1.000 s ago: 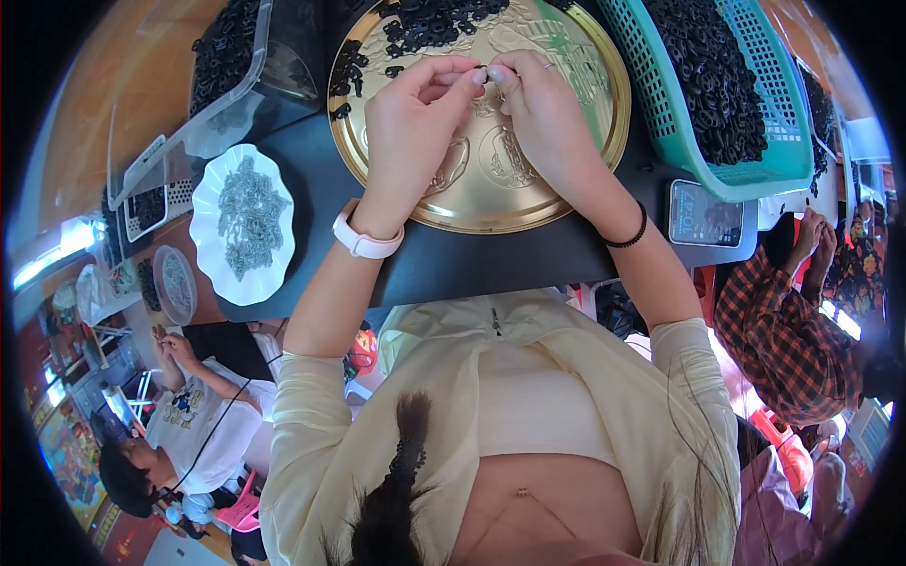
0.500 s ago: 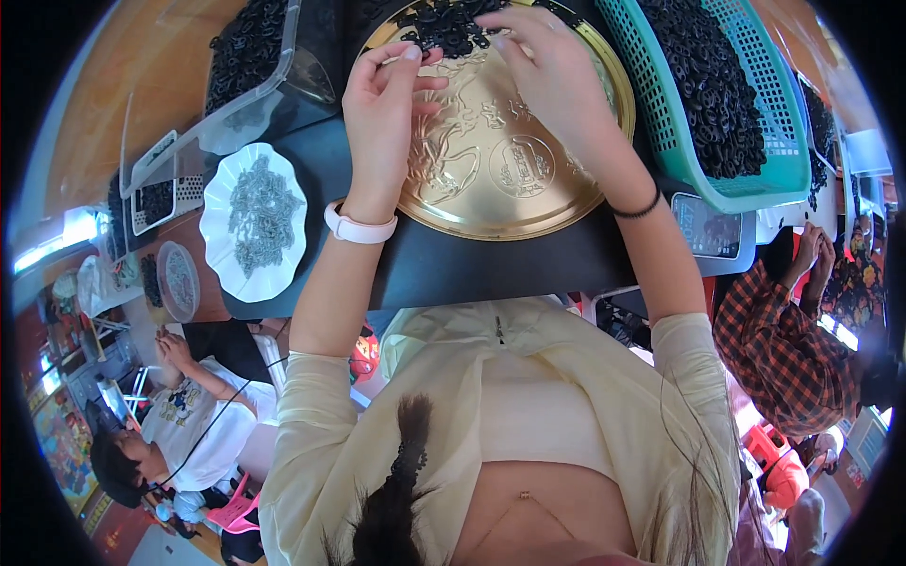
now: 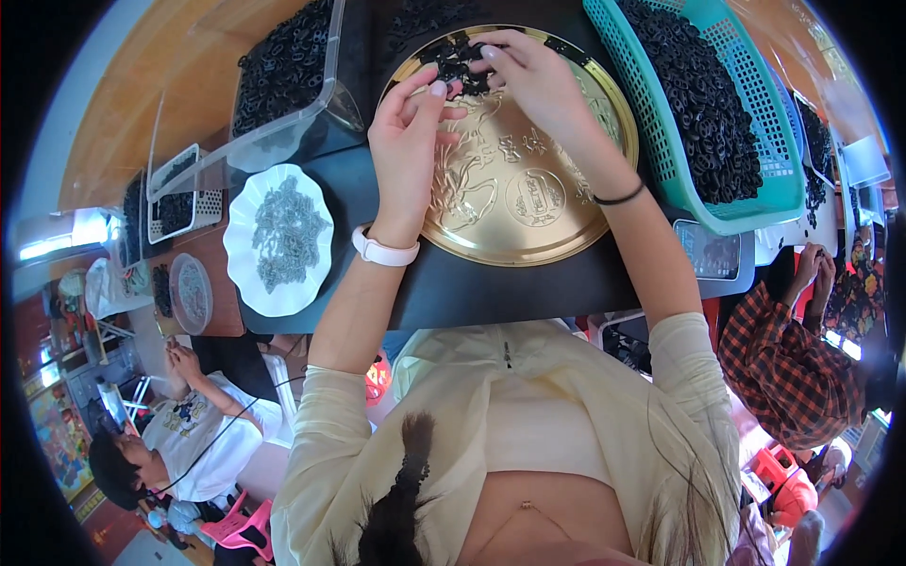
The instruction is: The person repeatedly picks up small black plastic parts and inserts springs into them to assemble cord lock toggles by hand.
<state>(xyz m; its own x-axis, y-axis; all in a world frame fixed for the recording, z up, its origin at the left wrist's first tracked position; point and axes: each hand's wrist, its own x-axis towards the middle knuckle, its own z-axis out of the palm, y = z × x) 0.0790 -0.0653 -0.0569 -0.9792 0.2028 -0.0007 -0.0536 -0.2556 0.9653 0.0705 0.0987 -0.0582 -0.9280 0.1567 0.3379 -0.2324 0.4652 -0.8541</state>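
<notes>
A round gold embossed tray (image 3: 528,203) lies on a dark table in front of me. A heap of small black pieces (image 3: 451,58) sits at its far rim. My right hand (image 3: 533,80) reaches over the tray, and its fingertips pinch into that heap. My left hand (image 3: 408,141) hovers over the tray's left side with its fingers curled together near the heap. I can see nothing between them. A white watch (image 3: 382,251) is on my left wrist and a black band (image 3: 618,197) on my right.
A teal basket (image 3: 661,141) full of black pieces stands right of the tray, and a clear bin (image 3: 316,104) of them stands to the left. A white scalloped plate (image 3: 238,236) holds grey pieces. A flat screen device (image 3: 710,253) lies near the table edge. Other people sit at both sides.
Both hands moved from the middle of the tray to its far rim and parted. The right hand now reaches into the black heap.
</notes>
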